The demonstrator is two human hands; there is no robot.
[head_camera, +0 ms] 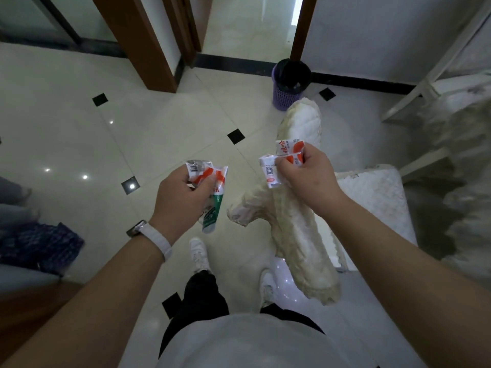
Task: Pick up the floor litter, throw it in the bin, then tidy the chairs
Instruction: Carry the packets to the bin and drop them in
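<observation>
You hold litter in both hands. Your left hand (183,192) is closed around a crumpled wrapper (212,192) that is white, orange and green, and its long end hangs down below your fingers. Your right hand (305,171) is closed around more wrappers (279,163), white with orange spots, pinched between your thumb and fingers. Both hands are up in front of you, a little apart, over the shiny floor (79,128) with its small black squares. The bin (289,83) is ahead of you, purple with a black bag inside, standing by the wall next to a brown door frame (303,25). It is well apart from your hands. Under your right arm is a chair (297,221) with a fluffy cream cover, and its top reaches up near the bin. Another pale chair (435,94) stands on the far right. You wear a white watch (151,235) on your left wrist. Your white shoes (199,253) are on the floor below your hands. Some blue cloth (39,245) lies at the left edge.
</observation>
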